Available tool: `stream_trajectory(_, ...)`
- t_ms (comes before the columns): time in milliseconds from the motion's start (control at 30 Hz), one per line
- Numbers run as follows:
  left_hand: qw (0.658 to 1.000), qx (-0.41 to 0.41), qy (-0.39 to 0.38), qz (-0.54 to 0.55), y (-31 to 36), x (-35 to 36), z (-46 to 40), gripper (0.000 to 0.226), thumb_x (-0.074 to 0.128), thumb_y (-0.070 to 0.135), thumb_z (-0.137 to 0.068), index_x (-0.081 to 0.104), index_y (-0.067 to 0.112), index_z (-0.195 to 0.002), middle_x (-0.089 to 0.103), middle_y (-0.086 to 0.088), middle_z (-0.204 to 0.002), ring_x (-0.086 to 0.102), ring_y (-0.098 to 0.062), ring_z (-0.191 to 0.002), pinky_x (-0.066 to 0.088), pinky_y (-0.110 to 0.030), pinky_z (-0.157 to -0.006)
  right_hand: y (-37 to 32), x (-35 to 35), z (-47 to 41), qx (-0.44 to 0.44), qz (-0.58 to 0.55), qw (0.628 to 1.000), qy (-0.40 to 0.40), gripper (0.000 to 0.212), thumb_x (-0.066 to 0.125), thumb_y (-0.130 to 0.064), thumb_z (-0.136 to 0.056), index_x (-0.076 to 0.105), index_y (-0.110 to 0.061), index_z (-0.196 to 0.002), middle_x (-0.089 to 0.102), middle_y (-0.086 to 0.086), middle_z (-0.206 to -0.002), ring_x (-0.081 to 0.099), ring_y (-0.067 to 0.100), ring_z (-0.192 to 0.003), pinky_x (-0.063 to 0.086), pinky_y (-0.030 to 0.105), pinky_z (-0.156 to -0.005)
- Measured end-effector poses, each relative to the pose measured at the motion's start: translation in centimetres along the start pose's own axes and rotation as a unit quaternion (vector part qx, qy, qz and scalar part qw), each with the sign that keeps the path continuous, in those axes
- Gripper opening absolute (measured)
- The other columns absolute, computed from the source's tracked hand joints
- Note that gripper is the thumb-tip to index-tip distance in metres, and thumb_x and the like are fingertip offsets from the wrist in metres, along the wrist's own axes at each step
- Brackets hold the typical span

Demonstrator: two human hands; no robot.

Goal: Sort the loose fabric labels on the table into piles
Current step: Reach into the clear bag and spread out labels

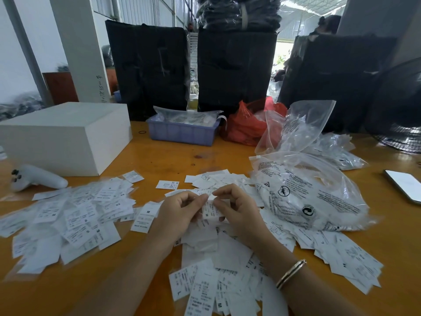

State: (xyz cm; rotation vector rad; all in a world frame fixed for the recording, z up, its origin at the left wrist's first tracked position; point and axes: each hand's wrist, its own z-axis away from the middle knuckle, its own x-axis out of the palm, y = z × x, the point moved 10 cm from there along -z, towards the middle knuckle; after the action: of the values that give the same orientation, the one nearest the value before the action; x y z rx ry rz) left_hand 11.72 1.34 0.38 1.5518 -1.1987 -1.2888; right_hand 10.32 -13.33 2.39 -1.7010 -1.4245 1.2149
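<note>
Label [210,209] marked M, pinched between left hand [180,209] and right hand [237,209] above unsorted heap [223,258]; misfiling risked if stuck layers are missed; left pile [68,215] easily scattered.

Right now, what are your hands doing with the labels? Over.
Both hands, left and right, pinching one M label. Loose labels spread left, more heaped near. Plastic bag crowds the right. Over.
</note>
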Motion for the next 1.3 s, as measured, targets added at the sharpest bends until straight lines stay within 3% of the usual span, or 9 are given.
stream_trajectory(100,1.0,-0.016,-0.001,0.001,-0.3,0.1,0.1,0.046,0.056,0.066,-0.063,0.066,0.022,-0.069,0.065,0.008,-0.06,0.058,-0.002,-0.053,0.046,-0.022,-0.057,-0.2,0.2,0.0,-0.009,0.021,1.0,-0.012,0.023,0.062,-0.011,-0.09,0.058,-0.034,-0.092,0.064,-0.018,-0.079,0.06,0.005,-0.067,0.055,0.025,-0.06)
stream_trajectory(267,0.999,-0.004,-0.021,-0.029,0.2,0.5,0.2,0.041,0.058,0.063,-0.065,0.066,0.023,-0.068,0.065,0.01,-0.059,0.058,0.0,-0.055,0.043,-0.016,-0.054,-0.3,0.3,0.1,-0.011,0.055,0.998,-0.006,0.024,0.061,-0.013,-0.09,0.055,-0.036,-0.092,0.064,-0.027,-0.074,0.063,0.007,-0.062,0.058,0.033,-0.06)
stream_trajectory(333,0.999,-0.009,-0.033,-0.004,0.3,0.6,0.2,0.045,0.057,0.064,-0.066,0.069,0.021,-0.071,0.068,0.008,-0.062,0.061,-0.002,-0.057,0.046,-0.014,-0.054,-0.4,-0.1,0.1,-0.014,0.052,0.998,0.01,0.026,0.062,-0.011,-0.089,0.054,-0.036,-0.091,0.066,-0.024,-0.075,0.062,0.007,-0.056,0.055,0.027,-0.056)
stream_trajectory(433,0.997,-0.033,-0.047,0.056,-0.3,0.8,0.0,0.027,0.063,0.043,-0.082,0.073,0.019,-0.076,0.071,0.003,-0.067,0.067,-0.01,-0.064,0.051,-0.021,-0.059,-0.4,-0.8,0.1,-0.015,0.041,0.998,0.038,0.026,0.064,-0.012,-0.089,0.054,-0.036,-0.09,0.067,-0.017,-0.076,0.059,0.008,-0.049,0.046,0.019,-0.052)
stream_trajectory(500,0.998,-0.025,-0.042,0.043,-0.3,0.7,-0.1,0.01,0.066,0.027,-0.085,0.072,0.022,-0.08,0.071,0.008,-0.066,0.066,-0.006,-0.063,0.05,-0.016,-0.056,-0.3,-1.1,0.2,-0.016,0.029,0.998,0.048,0.026,0.063,-0.011,-0.089,0.055,-0.036,-0.09,0.067,-0.012,-0.077,0.059,0.01,-0.048,0.044,0.018,-0.051)
stream_trajectory(633,0.999,-0.03,-0.029,0.034,-0.6,0.5,-0.1,0.006,0.069,0.03,-0.083,0.07,0.024,-0.081,0.071,0.009,-0.069,0.066,-0.004,-0.062,0.049,-0.017,-0.058,-0.3,-1.3,0.2,-0.022,-0.01,0.998,0.063,0.028,0.061,-0.009,-0.09,0.057,-0.037,-0.09,0.067,-0.005,-0.072,0.059,0.01,-0.05,0.041,0.015,-0.05)
stream_trajectory(833,0.996,-0.037,-0.047,0.068,-0.6,1.0,0.1,0.009,0.072,0.028,-0.08,0.07,0.02,-0.078,0.071,0.004,-0.067,0.067,-0.006,-0.062,0.049,-0.013,-0.056,-0.3,-1.1,0.1,-0.024,-0.012,0.998,0.05,0.027,0.062,-0.01,-0.089,0.058,-0.037,-0.09,0.068,-0.009,-0.08,0.061,0.012,-0.051,0.045,0.018,-0.051)
stream_trajectory(1000,0.995,-0.053,-0.02,0.083,-1.0,0.5,-0.1,0.01,0.068,0.03,-0.083,0.073,0.025,-0.076,0.073,0.004,-0.074,0.067,-0.008,-0.066,0.053,-0.021,-0.063,-0.6,-0.4,0.2,-0.032,0.042,0.999,0.013,0.029,0.059,-0.01,-0.091,0.054,-0.038,-0.094,0.065,-0.022,-0.08,0.06,0.008,-0.053,0.051,0.022,-0.055)
stream_trajectory(1300,0.998,-0.007,-0.038,0.045,0.2,0.7,0.1,0.006,0.07,0.029,-0.081,0.071,0.024,-0.082,0.07,0.008,-0.067,0.062,-0.002,-0.057,0.046,-0.009,-0.053,-0.5,-0.2,0.2,-0.026,0.056,0.998,0.017,0.029,0.061,-0.012,-0.09,0.052,-0.04,-0.095,0.065,-0.014,-0.075,0.061,0.005,-0.054,0.051,0.019,-0.054)
